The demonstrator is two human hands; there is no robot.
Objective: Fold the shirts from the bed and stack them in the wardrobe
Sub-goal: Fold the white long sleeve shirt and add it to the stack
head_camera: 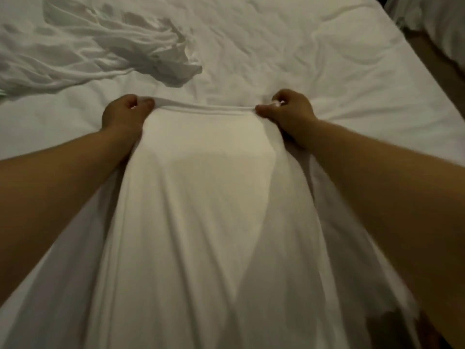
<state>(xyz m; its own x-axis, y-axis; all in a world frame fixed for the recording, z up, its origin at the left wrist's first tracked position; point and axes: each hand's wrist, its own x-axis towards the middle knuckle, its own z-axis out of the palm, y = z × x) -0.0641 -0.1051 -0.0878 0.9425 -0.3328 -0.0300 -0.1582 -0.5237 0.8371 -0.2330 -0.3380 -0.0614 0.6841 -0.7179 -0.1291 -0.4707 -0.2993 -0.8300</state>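
A white shirt [201,197] stretches from the bottom of the view up to the middle of the bed, its far hem pulled taut between my hands. My left hand [123,114] pinches the hem's left corner with curled fingers. At the hem's right corner, my right hand [286,109] grips the cloth the same way. Both forearms run alongside the shirt. A second white shirt [105,54] lies crumpled at the upper left of the bed. The wardrobe is not in view.
The bed [314,46] is covered with a wrinkled white sheet. Its right edge runs diagonally down the right side, with a dark floor [437,61] beyond. More white fabric [432,13] shows in the top right corner.
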